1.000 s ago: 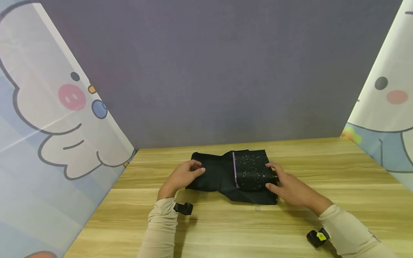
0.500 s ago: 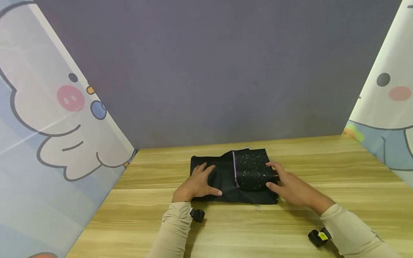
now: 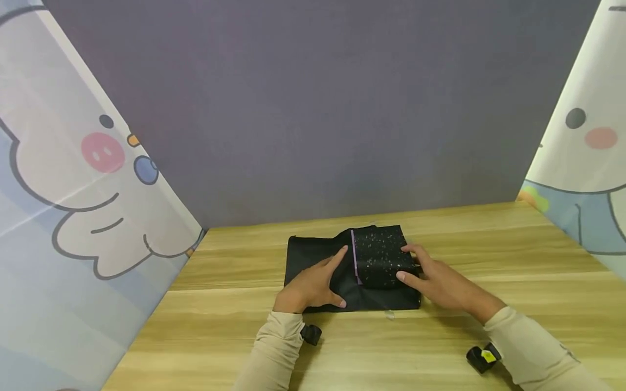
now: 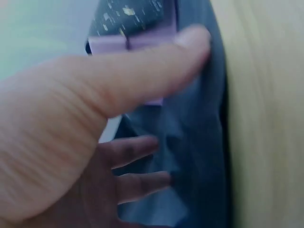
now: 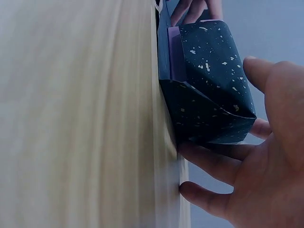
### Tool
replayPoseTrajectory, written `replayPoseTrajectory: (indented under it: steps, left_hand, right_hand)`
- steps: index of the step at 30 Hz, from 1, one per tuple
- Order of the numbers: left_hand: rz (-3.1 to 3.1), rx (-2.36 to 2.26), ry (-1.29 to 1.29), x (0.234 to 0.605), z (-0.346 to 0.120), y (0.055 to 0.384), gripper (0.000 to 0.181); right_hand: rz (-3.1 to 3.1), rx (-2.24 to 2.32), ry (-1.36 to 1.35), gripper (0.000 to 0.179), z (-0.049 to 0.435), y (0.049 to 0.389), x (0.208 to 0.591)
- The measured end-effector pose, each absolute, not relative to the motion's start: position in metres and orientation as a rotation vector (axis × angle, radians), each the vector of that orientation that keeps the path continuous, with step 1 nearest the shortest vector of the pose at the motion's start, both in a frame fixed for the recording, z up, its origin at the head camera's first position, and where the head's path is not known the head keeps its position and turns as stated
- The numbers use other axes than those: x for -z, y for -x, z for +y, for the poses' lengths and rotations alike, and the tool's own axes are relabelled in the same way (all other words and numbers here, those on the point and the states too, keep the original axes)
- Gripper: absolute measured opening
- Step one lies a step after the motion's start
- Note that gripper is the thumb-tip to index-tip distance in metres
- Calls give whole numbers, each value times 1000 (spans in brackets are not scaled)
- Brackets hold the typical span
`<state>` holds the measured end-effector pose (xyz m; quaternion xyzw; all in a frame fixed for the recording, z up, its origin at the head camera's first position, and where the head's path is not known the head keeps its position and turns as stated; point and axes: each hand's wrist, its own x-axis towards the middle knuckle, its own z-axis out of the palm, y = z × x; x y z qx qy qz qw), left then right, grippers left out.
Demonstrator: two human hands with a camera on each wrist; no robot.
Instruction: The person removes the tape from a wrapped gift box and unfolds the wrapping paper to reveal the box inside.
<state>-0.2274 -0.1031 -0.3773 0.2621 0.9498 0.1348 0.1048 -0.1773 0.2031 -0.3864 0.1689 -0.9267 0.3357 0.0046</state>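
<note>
A black sheet of wrapping paper [image 3: 313, 251], plain inside, lies on the table and folds over a box at its right. Its gold-speckled outer side [image 3: 379, 255] covers most of the box, with a purple strip of the box [image 3: 355, 258] showing along the left. Over the plain part my left hand [image 3: 313, 285] spreads its fingers and thumb, the fingertips close to the purple edge. Fairly straight, spread fingers of my right hand [image 3: 442, 285] rest at the wrapped right end, thumb beside the box in the right wrist view, other fingers low at the folded end [image 5: 213, 126].
A light wooden table [image 3: 205, 336] runs back to a grey panel [image 3: 313, 119]. Cartoon-printed sheets stand at the left [image 3: 39, 228] and right [image 3: 582, 157]. Black camera mounts [image 3: 311, 334] sit on both wrists. A small piece of tape [image 3: 389, 315] lies near the paper's front edge.
My left hand has moved rightward across the paper from its left edge, fingers spreading. The paper's left part now lies flatter. My right hand has stayed nearly in place.
</note>
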Motion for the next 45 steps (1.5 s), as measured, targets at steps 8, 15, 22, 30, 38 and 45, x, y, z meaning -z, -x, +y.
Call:
replayPoseTrajectory:
  steps: [8,15,22,30,38,45]
  left_hand:
    - [2791,-465,-862,380,-99,226,129]
    - [2748,-517,-843,382,-92,224,130]
    - [2739,-530,-804,383,-90,223,127]
    - [2710,-573,-803,384,-92,223,128]
    - [2707,-579,-808,384,-92,223,126]
    - [2706,-575,-798,383,-92,222,126]
  right_hand:
    - [-2878,-1053,-542,66,202,178,389]
    - [-2870,-1027,-554,66,204,178,388]
    - [-2827,-1038,-502,58,204,179,390]
    - [-2794,-1095,-483,55,205,179,387]
    - [-2769,-1005,-455,52,205,177,381]
    - [-2657,-795,-509,54,207,176,377]
